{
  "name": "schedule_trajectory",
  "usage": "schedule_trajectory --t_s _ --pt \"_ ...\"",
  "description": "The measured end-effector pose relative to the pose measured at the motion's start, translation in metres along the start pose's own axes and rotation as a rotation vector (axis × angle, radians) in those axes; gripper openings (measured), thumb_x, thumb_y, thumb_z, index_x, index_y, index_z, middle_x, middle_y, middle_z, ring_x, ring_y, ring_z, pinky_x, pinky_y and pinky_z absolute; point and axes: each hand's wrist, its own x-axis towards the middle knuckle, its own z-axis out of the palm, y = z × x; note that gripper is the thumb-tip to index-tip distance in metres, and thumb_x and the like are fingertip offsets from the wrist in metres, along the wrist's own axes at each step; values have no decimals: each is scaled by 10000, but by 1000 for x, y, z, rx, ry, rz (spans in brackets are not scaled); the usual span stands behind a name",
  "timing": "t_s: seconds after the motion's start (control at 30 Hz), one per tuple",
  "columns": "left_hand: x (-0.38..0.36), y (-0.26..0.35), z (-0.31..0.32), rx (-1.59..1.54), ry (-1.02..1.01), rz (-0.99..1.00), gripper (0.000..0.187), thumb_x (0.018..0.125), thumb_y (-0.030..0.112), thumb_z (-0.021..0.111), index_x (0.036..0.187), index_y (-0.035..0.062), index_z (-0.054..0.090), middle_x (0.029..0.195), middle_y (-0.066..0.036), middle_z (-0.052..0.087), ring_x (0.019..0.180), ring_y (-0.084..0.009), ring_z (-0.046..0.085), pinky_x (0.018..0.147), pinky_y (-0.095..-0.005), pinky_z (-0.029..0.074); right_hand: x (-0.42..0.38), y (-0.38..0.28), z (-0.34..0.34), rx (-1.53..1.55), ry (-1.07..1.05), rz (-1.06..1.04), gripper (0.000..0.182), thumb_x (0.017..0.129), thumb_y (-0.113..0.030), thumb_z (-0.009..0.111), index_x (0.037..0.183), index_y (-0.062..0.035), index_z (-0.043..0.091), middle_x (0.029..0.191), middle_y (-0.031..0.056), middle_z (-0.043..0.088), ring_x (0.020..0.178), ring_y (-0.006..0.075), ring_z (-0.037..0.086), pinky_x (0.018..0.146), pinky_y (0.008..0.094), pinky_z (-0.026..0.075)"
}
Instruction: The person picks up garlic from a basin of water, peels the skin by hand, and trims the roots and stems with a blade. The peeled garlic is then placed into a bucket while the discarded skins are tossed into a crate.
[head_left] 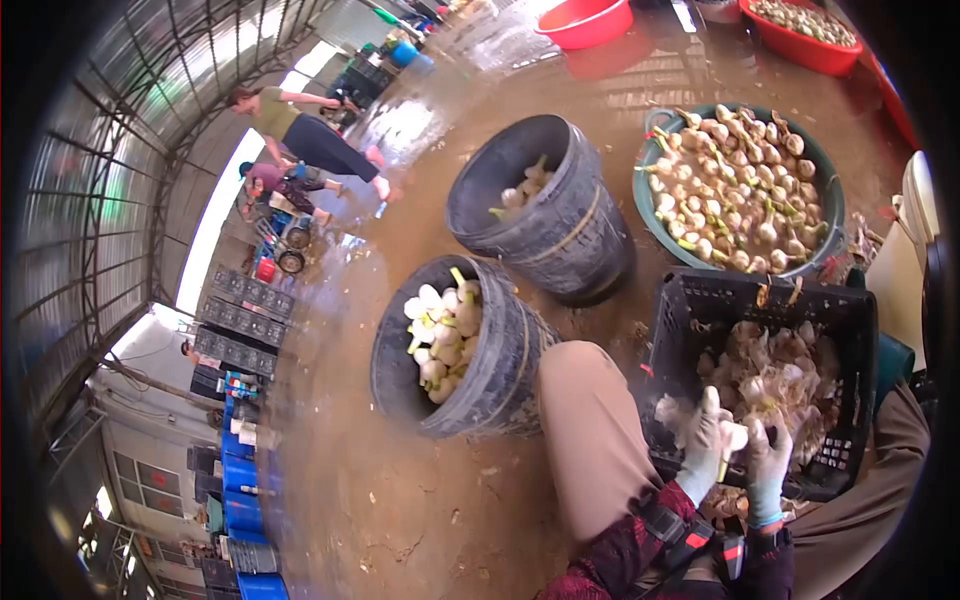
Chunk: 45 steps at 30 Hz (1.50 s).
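My left hand, in a pale glove, is closed around a white garlic bulb whose stem points down. Close beside it on the right is my right hand, also gloved, with curled fingers near the bulb; what they pinch, if anything, I cannot make out. Both hands are over the near side of a black plastic crate. Dry garlic skins and unpeeled-looking bulbs fill its bottom. Behind the crate, a green tub holds many garlic bulbs with short stems.
Left of the crate stand two dark buckets: the nearer bucket holds clean white bulbs, the farther bucket a few. Red basins lie beyond on the wet floor. Two people work at the far left near stacked crates.
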Motion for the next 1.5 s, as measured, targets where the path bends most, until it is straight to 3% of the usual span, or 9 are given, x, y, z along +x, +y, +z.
schedule_trajectory --t_s 0.17,0.3,0.37,0.5,0.77,0.87,1.1,1.37,1.5 --pt "-21 5 2 59 -35 242 466 966 525 475 860 78 555 700 31 516 635 -75 499 566 -217 414 11 6 14 -561 133 -125 220 882 -203 640 838 9 597 703 160 599 650 209 573 601 367 458" --pt "-17 18 -13 -530 -526 -117 372 917 436 601 897 66 571 729 -46 564 686 -159 540 629 -311 483 22 13 -10 -2 63 252 175 885 -174 647 918 -11 595 737 43 608 646 124 528 561 264 442" --pt "-25 38 -3 -479 -97 -223 422 906 456 606 897 34 608 774 -90 612 744 -248 581 699 -393 527 24 0 -23 115 142 29 244 875 -112 653 1081 -4 581 908 24 622 729 94 550 613 229 473" --pt "-22 36 0 -383 -108 -223 407 958 463 519 888 67 580 809 -69 613 734 -221 589 637 -381 531 3 -11 -19 -145 -188 -150 411 855 -186 715 1197 0 584 1026 94 637 1000 181 588 888 324 465" --pt "-24 19 1 10 -344 -175 636 923 681 362 937 74 548 844 -28 531 740 -162 519 663 -272 427 18 -25 -15 120 -94 393 198 942 -176 595 902 18 594 675 22 590 559 80 582 506 231 483" --pt "-22 23 1 -102 -380 -169 550 954 581 434 1058 52 544 963 -69 552 840 -184 548 697 -293 468 20 -23 -35 271 -207 360 208 903 -190 635 943 13 622 756 36 649 659 96 614 627 263 517" --pt "-27 45 -11 575 -353 141 618 936 372 608 1322 -90 467 1075 -86 609 955 -134 587 881 -267 481 11 -25 -39 -665 -311 -239 255 804 -274 676 892 -35 670 813 151 631 792 365 621 703 424 497" --pt "-23 42 -15 670 -371 90 669 912 387 640 1370 -54 435 1054 -85 613 883 -130 596 783 -271 513 15 -13 -45 -722 -334 -219 232 737 -207 693 864 -16 660 716 154 628 709 313 642 652 409 501" --pt "-24 37 -6 384 -417 53 723 938 402 589 1436 -43 312 1076 -160 619 887 -214 641 768 -335 566 23 -7 -43 -60 -124 195 194 812 -157 610 885 21 630 713 159 625 645 152 575 628 338 472"
